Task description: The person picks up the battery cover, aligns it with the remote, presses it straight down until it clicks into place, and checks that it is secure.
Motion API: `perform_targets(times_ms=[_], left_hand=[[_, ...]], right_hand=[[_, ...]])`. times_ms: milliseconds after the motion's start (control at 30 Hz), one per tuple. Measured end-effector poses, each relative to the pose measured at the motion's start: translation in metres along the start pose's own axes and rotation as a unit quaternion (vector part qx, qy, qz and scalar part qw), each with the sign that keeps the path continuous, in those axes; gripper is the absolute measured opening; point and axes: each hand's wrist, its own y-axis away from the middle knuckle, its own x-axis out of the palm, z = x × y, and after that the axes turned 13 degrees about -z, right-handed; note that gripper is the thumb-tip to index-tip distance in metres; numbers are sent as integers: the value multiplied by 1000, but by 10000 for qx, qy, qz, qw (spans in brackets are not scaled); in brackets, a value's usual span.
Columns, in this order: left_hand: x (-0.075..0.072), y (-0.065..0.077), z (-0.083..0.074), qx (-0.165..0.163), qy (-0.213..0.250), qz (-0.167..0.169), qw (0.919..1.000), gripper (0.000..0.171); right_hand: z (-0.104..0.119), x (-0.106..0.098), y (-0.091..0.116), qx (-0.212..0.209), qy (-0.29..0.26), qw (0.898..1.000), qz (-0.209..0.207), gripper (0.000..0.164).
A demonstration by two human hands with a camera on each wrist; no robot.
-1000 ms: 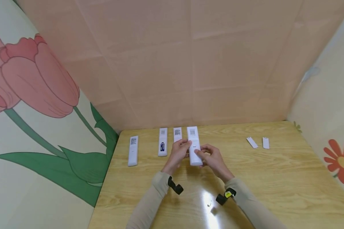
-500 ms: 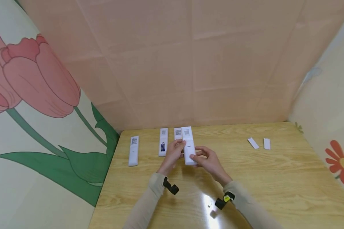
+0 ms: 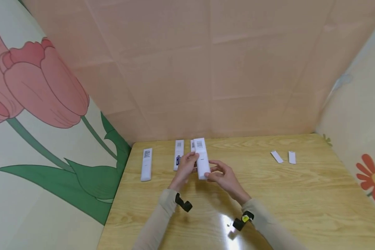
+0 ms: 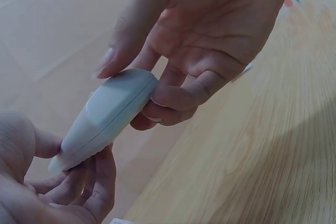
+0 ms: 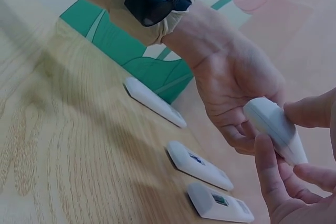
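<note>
A white remote control (image 3: 202, 159) is held above the table, its labelled back facing up and its battery cover in place. My left hand (image 3: 185, 168) grips it along its left side, thumb on top. At its lower right end my right hand (image 3: 224, 177) pinches it between thumb and fingers. In the left wrist view the remote control (image 4: 113, 106) is tilted and spans both hands. The right wrist view shows its rounded end (image 5: 270, 121) between the right thumb and fingers.
On the wooden table (image 3: 268, 194), one closed remote (image 3: 146, 165) lies far left. Two others, a remote with a blue battery (image 3: 179, 146) and a partly hidden remote (image 5: 207, 198), have uncovered compartments. Two small white battery covers (image 3: 276, 156) (image 3: 292, 157) lie at the right.
Both hands have moved left with the remote control, which now overlaps the remote behind it. My right thumb has slid toward its lower right edge.
</note>
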Motion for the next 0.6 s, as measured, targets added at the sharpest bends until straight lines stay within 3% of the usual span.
perform_targets(times_ms=[600], left_hand=[[-20,-2,-7,-55,67,-24,10000,43]], right_hand=[[3,18,-2,-29,-76,9999,135,66]])
